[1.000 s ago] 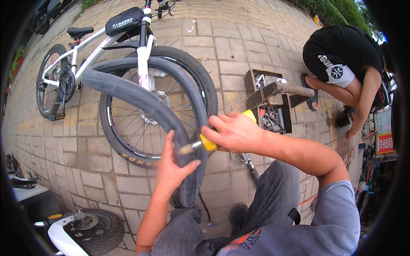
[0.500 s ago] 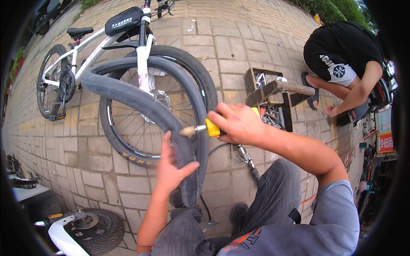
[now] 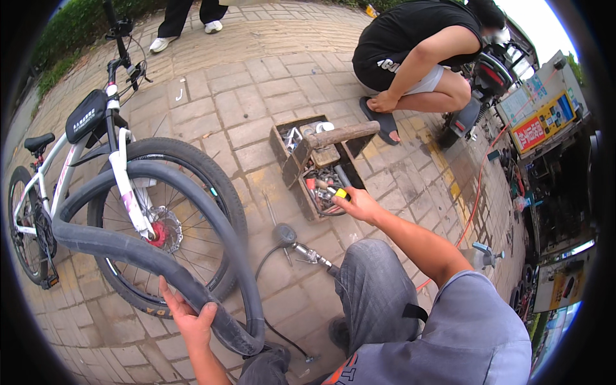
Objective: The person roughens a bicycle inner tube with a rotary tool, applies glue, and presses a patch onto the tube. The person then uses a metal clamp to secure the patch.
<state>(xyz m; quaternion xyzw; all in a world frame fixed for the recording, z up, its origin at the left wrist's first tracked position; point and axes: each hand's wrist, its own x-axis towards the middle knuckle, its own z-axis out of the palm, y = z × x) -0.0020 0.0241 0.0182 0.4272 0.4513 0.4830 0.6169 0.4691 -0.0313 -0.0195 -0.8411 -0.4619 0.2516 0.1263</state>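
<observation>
My left hand (image 3: 194,323) is closed round the lower bend of a grey-black inner tube (image 3: 122,249), thumb on the near side. The inflated tube loops in front of the bicycle's front wheel (image 3: 232,199). My right hand (image 3: 361,206) is over the near end of an open wooden toolbox (image 3: 292,172), its fingers wrapped round a yellow-handled tool (image 3: 341,193) with a metal shank. The tool's tip is hard to make out against the loose metal parts in the box.
A tyre inflator with a round gauge (image 3: 284,235) and black hose lies by my knee. The white bicycle (image 3: 122,173) stands at left. Another person (image 3: 417,45) squats beyond the toolbox near a motorbike (image 3: 491,80). A red hose (image 3: 478,186) crosses the paving.
My right hand has taken the yellow tool away from the tube and over to the toolbox. My left hand still holds the tube. The view has swung right.
</observation>
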